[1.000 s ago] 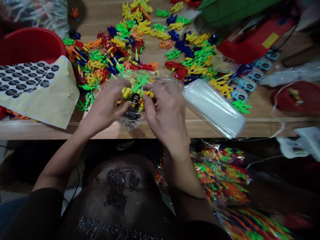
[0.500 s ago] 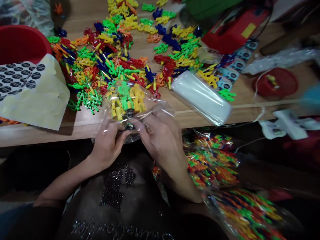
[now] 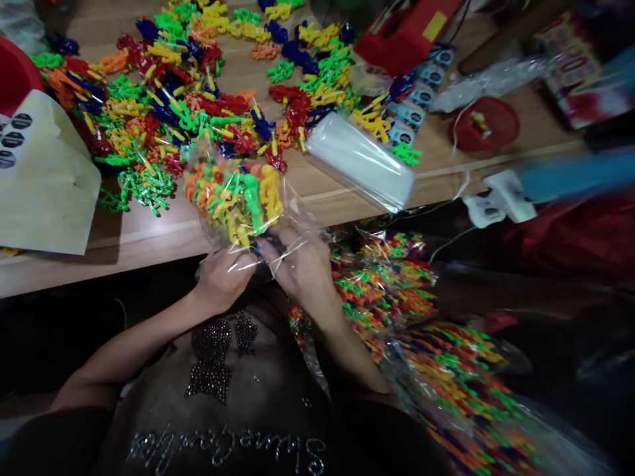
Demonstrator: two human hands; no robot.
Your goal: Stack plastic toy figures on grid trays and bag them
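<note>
A clear plastic bag (image 3: 233, 198) stuffed with yellow, green and orange toy pieces is held just off the near edge of the wooden table (image 3: 163, 238). My left hand (image 3: 223, 277) is closed on the bag's lower left end. Beside it my right hand (image 3: 297, 268) pinches the bag's lower right end, fingers curled into the plastic. Both hands sit close together below the table edge, above my lap. The bag's filled part tilts up over the table edge.
A heap of loose coloured plastic pieces (image 3: 198, 99) covers the table. A stack of clear bags (image 3: 360, 162) lies right of my hands. A sticker sheet (image 3: 44, 178) is at left, a red box (image 3: 401, 30) at the back, and filled bags (image 3: 431, 357) pile at my right side.
Both hands have drawn the filled bag back from the table top toward my lap, and the view has swung to the right.
</note>
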